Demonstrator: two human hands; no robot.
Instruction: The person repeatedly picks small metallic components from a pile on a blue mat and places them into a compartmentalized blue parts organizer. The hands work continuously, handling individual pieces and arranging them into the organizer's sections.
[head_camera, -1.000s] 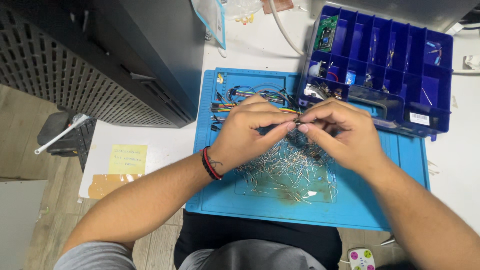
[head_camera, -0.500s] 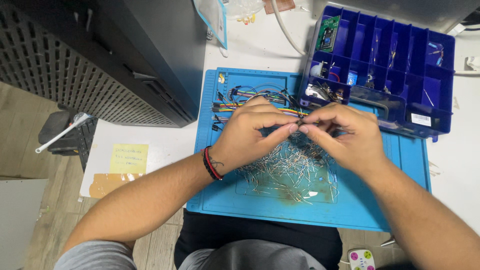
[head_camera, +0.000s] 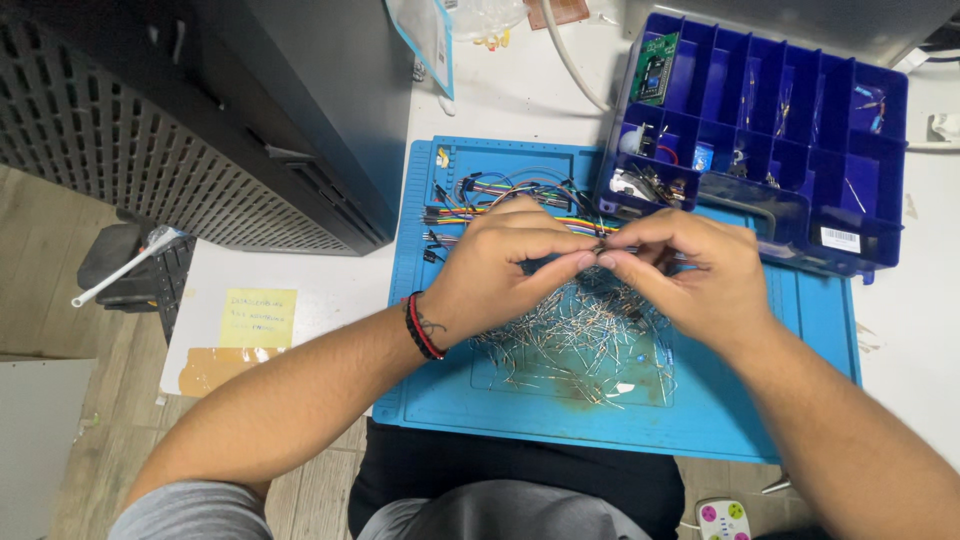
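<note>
From the head camera, a blue compartment box (head_camera: 800, 130) sits at the far right of the desk (head_camera: 330, 290). A small green circuit board (head_camera: 655, 68) stands in its upper-left cell, and other cells hold small parts and wires. Nearer, a blue work mat (head_camera: 450, 390) carries a heap of thin metal-legged components (head_camera: 590, 340) and a bundle of coloured jumper wires (head_camera: 500, 200). Above the heap, the left hand (head_camera: 500, 270) and right hand (head_camera: 690, 275) meet fingertip to fingertip, each grip pinching one small component (head_camera: 600, 250) between them. A yellow sticky note (head_camera: 258, 317) lies at left, beside a dark perforated case (head_camera: 180, 130). Wooden flooring shows below.
</note>
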